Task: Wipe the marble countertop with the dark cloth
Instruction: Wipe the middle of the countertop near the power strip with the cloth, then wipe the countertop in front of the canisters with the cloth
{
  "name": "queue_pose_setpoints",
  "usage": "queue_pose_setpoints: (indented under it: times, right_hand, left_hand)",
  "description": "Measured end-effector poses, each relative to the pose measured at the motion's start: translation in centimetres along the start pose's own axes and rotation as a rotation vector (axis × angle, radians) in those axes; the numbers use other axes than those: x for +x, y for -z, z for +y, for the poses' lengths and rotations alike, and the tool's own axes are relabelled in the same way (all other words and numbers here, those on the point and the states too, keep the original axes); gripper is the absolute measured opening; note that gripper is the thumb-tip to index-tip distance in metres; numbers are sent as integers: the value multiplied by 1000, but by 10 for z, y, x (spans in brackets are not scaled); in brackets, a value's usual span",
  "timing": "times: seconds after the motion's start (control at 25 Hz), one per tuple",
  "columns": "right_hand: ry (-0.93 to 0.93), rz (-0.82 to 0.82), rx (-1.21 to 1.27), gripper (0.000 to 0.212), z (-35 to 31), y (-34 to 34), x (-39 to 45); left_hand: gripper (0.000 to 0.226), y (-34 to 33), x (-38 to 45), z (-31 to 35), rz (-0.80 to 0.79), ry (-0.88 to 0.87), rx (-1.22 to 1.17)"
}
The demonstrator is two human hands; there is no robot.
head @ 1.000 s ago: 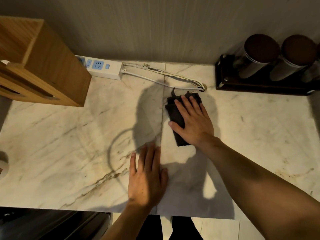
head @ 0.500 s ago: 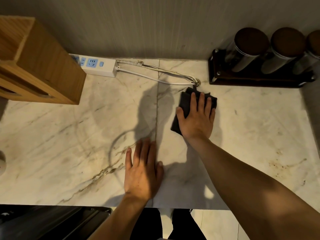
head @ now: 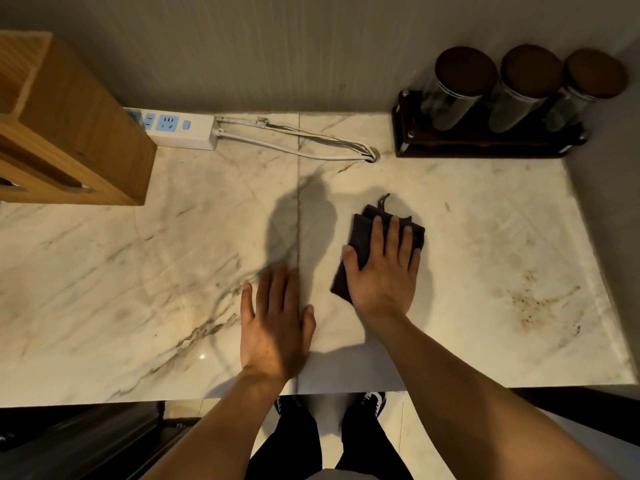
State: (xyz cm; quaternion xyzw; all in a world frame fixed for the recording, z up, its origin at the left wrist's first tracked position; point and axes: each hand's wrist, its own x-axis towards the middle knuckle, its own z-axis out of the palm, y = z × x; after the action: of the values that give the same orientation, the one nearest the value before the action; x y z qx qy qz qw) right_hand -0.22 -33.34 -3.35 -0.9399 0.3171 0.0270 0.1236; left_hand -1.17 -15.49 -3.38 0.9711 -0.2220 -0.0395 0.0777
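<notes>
Both hands lie flat and open on the bench [head: 485,237], the right hand [head: 382,271] pressing the cloth [head: 362,237] right of centre, the left hand [head: 275,327] bare beside it.

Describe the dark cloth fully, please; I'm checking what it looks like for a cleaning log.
The dark cloth is charcoal grey, soft-looking fabric, folded into a rough rectangle, with a small loop or tag sticking out at its far edge. It lies flat on the marble countertop, right of the slab seam. The right hand presses palm-down on it, fingers spread, covering most of it.
</notes>
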Motion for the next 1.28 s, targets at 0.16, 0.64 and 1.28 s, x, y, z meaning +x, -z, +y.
queue_pose_setpoints:
  times: [0.16, 0.64, 1.28]
  right_hand:
    - [4, 27, 3, 70, 8, -2, -31]
    - [103, 45, 14, 70, 36, -6, -92]
    - [843, -192, -103, 71, 140, 28, -66]
  left_hand:
    - [61, -1, 0, 1, -17, 15, 4]
    - [57, -2, -1, 7, -5, 38, 16]
    - [56, 4, 11, 28, 23, -48, -94]
